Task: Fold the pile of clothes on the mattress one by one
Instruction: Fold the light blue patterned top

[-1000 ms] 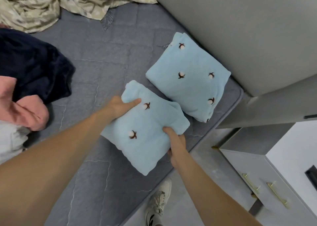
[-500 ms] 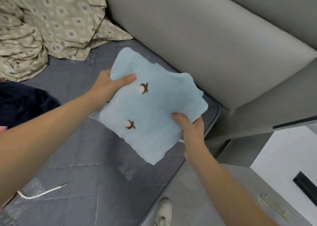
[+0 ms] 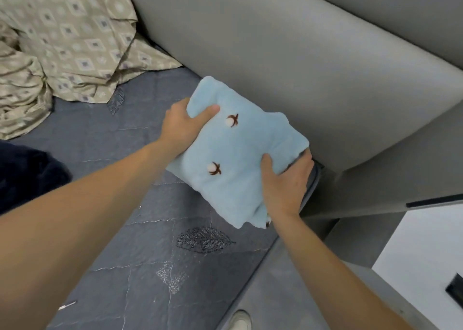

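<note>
A folded light-blue fleece garment [image 3: 240,159] with small brown-and-white cotton flowers is held between both hands at the mattress's far right corner, against the grey headboard. My left hand [image 3: 181,129] grips its upper left edge, thumb on top. My right hand [image 3: 284,184] grips its lower right edge, thumb on top and fingers underneath. A second light-blue folded piece peeks out beneath it near my right wrist; most of it is hidden. A dark navy garment [image 3: 27,174] from the pile lies at the left edge.
The grey quilted mattress [image 3: 155,267] has leaf stitching. A crumpled beige patterned sheet [image 3: 62,44] lies at the back left. The padded grey headboard [image 3: 313,66] rises behind. A nightstand [image 3: 421,254] stands at the right, and a white shoe [image 3: 240,321] on the floor below.
Both hands lifted the folded blue garment off the mattress and carried it up and right, over the other folded blue piece by the headboard. The view shifted, so the pink garment left the frame.
</note>
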